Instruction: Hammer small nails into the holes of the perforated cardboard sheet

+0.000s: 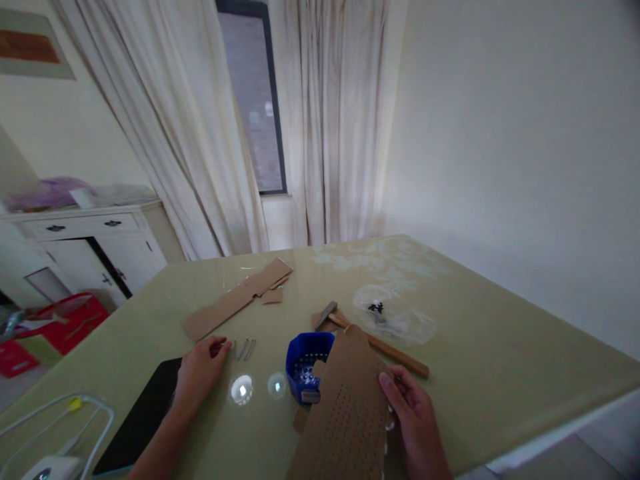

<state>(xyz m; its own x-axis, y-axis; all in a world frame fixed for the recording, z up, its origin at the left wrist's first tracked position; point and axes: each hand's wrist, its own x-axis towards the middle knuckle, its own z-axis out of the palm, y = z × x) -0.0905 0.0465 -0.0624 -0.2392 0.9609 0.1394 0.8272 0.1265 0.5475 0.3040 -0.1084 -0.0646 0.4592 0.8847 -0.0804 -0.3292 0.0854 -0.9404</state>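
Observation:
My right hand (413,413) grips the right edge of a brown cardboard sheet (345,407) covered in rows of small punched holes. The sheet is tilted over the table, and its lower part runs out of view. On the left, my left hand (203,367) rests on the table with fingers pinched at a thin silver piece that looks like a nail. Two similar nails (247,349) lie side by side just right of the fingertips. Behind the cardboard, a blue perforated basket (300,347) holds small shiny bits and is partly hidden.
A hammer (395,350) with a wooden handle lies beyond the cardboard. Past it is a clear plastic bag (395,317) with small black pieces. Cardboard strips (240,300) lie further back. A black tablet-like slab (145,413) and a white cable (103,407) are at left.

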